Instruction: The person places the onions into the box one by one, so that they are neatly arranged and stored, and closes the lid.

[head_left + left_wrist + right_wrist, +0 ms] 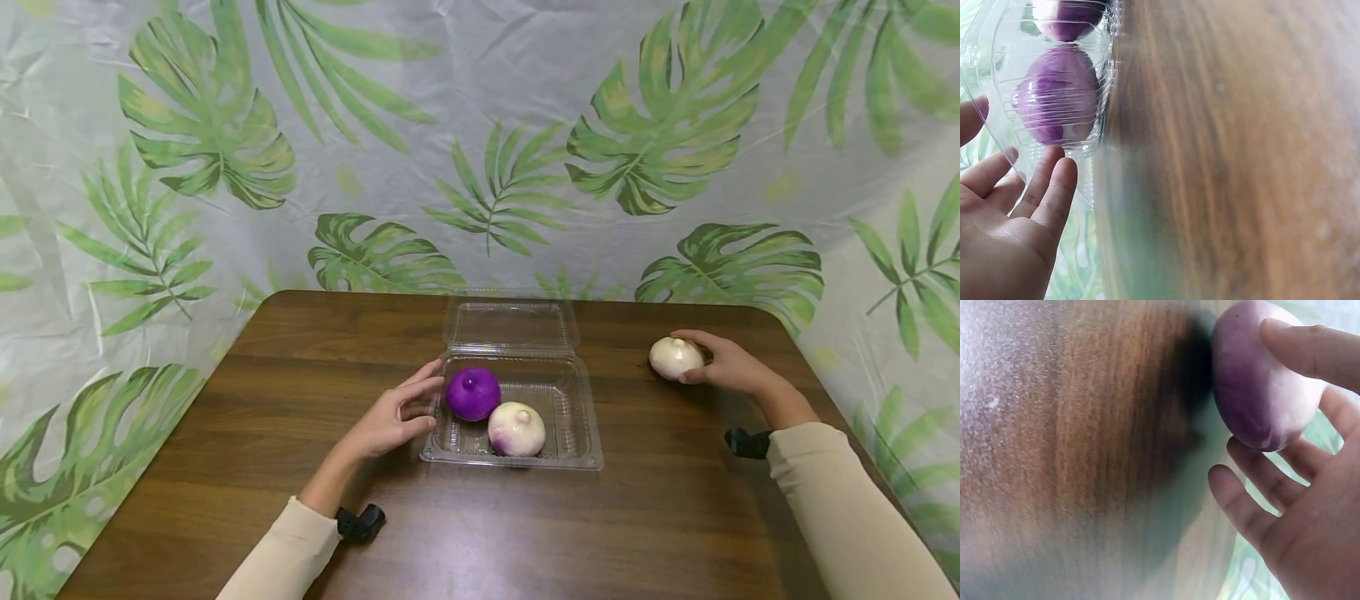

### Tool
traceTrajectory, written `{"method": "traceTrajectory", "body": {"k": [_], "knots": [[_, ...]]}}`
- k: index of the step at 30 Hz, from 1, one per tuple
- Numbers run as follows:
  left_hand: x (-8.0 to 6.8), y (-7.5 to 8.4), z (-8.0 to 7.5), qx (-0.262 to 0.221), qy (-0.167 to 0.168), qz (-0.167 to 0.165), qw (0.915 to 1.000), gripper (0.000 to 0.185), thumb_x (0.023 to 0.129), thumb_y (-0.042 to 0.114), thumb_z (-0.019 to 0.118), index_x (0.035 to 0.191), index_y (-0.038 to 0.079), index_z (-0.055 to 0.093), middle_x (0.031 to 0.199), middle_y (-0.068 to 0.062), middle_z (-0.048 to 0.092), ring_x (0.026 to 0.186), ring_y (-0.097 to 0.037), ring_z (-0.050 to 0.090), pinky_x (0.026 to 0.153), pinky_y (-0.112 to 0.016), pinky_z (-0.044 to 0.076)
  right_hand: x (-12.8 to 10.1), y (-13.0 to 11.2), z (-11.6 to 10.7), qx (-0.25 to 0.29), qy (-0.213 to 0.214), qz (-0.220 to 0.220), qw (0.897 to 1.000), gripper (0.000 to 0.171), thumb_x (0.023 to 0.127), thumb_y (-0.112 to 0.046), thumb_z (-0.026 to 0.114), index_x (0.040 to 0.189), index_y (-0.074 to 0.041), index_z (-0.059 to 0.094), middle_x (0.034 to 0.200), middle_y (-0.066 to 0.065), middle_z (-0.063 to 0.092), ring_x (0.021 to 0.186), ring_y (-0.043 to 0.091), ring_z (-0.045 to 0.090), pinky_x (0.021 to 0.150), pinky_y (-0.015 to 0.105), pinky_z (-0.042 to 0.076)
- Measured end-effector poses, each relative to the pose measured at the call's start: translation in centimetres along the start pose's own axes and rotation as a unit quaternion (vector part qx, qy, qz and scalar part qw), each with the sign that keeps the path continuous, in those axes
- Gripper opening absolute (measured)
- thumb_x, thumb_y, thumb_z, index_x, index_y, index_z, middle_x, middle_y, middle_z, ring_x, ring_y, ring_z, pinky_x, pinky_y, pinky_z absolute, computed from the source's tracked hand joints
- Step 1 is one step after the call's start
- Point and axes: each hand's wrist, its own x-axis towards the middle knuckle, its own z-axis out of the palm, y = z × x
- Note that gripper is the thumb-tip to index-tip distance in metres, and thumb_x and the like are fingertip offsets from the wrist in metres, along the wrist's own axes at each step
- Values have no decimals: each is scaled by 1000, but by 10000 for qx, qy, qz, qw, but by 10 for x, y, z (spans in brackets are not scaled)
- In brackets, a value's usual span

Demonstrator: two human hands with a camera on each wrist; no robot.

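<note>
A clear plastic clamshell box [566, 417] stands with its lid raised back. Inside it, a deep purple onion [473, 394] sits beside a white onion with a purple patch [517, 430]. My left hand [390, 417] is at the box's left side, fingers extended and loosely spread, fingertips right at the rim and wall [1088, 147]. Off to the right, my right hand [731, 364] holds another white onion [675, 359] between thumb and fingers. From the right wrist view, that onion's underside [1254, 394] shows purple, and two of the fingers stand apart below it.
The brown wooden table [510, 533] runs back to a hanging cloth [495, 100] printed with green leaves. The transparent lid [512, 323] reaches toward the table's far edge. A black wrist camera [362, 523] is strapped on the left wrist, another [746, 443] on the right.
</note>
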Motion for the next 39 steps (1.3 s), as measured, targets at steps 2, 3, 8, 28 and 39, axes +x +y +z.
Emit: {"method": "traceTrajectory", "body": {"k": [2,3,8,28,39], "knots": [[0,0,0,0,4,10,10000,63,87,-6,61,145,-14,37,166,-20,15,141,-48,38,107,-57,46,1,0,1,12,30,37,10000,81,86,-22,76,150,2,34,151,36,33,131,55,38,93,60,46],[-1,0,0,2,5,16,10000,63,87,-6,61,145,-15,37,166,-21,15,141,-48,38,107,-57,46,1,0,2,23,39,52,10000,81,86,-23,76,150,2,34,151,36,33,131,55,38,93,60,46],[0,-1,-1,8,-20,23,10000,63,88,-5,61,145,-14,37,166,-19,15,140,-48,39,108,-57,45,-2,-1,3,-25,101,99,9999,79,88,-24,75,150,3,34,149,37,34,130,56,39,93,62,47],[2,-5,-1,15,-29,37,10000,63,87,-7,61,145,-13,38,166,-20,16,139,-48,40,107,-55,47,3,-11,0,-183,320,-40,9993,78,88,-24,75,150,2,36,148,37,37,129,57,44,93,60,50],[2,-3,0,242,-24,111,9996,62,87,-4,62,145,-12,40,165,-21,18,136,-47,44,103,-52,51,-7,-43,-5,-25,478,-457,9978,75,88,-23,76,150,-2,38,148,29,43,129,49,49,88,48,54]]}}
